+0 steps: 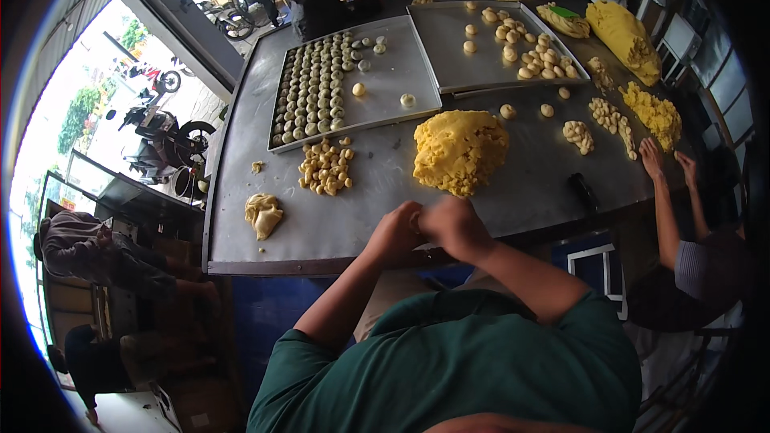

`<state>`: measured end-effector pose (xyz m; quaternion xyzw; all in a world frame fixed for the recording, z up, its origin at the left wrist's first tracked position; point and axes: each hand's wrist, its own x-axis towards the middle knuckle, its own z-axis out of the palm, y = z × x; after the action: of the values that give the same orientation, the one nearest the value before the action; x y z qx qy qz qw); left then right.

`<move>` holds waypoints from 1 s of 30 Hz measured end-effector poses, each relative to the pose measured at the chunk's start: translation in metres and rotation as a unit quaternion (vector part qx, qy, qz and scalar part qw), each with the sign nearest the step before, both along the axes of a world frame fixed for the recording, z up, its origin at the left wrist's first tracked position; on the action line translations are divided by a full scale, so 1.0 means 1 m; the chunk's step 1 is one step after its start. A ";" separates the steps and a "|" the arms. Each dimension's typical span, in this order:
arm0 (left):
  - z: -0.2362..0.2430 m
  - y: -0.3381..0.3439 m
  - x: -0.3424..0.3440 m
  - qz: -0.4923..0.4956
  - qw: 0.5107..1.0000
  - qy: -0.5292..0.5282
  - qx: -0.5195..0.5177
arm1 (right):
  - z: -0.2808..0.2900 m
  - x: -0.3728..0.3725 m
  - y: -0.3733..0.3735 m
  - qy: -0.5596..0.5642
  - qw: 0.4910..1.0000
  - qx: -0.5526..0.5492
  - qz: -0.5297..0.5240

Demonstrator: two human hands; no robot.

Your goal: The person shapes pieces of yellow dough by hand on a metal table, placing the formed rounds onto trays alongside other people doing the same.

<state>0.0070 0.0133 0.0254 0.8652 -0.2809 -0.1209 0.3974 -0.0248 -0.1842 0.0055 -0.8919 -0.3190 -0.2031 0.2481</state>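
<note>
My left hand (397,234) and my right hand (459,228) meet close together over the table's front edge. The left one's fingers are curled around something small and pale, mostly hidden. Motion smears the right one, so its fingers do not show. Just beyond them sits a big crumbly yellow mound (461,152), like dough or filling. Left of it lies a pile of small dough pieces (326,167), and farther left a smooth pale dough lump (262,215). Behind, a metal tray (393,116) holds rows of small round balls, many with a greenish-grey look.
A second metal tray (441,24) holds loose pale balls. To the right are a dark cylindrical object (583,191), dough clusters (578,137) and a large yellow block (626,40). A co-worker's hands (654,159) work at the right edge; other people sit across the metal table (369,216).
</note>
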 end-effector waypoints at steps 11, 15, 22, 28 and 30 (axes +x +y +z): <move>0.007 -0.003 -0.008 0.027 0.998 0.023 0.044 | 0.000 -0.002 0.003 0.057 0.998 0.031 0.009; 0.011 -0.004 -0.007 0.118 0.992 0.043 -0.014 | 0.013 -0.004 0.005 0.387 0.855 0.345 -0.011; 0.000 0.002 -0.002 0.016 0.996 -0.078 0.043 | 0.013 0.002 0.006 0.055 0.997 0.059 0.007; -0.010 -0.013 -0.006 0.132 0.985 0.036 -0.108 | -0.008 0.000 0.012 0.147 0.947 0.280 -0.050; -0.008 -0.011 -0.007 0.130 0.986 0.019 -0.107 | 0.006 -0.006 0.018 0.167 0.940 0.286 -0.078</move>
<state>0.0000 0.0021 0.0170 0.8443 -0.1697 -0.0541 0.5054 -0.0306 -0.1664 0.0113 -0.8264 -0.1307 -0.1522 0.5261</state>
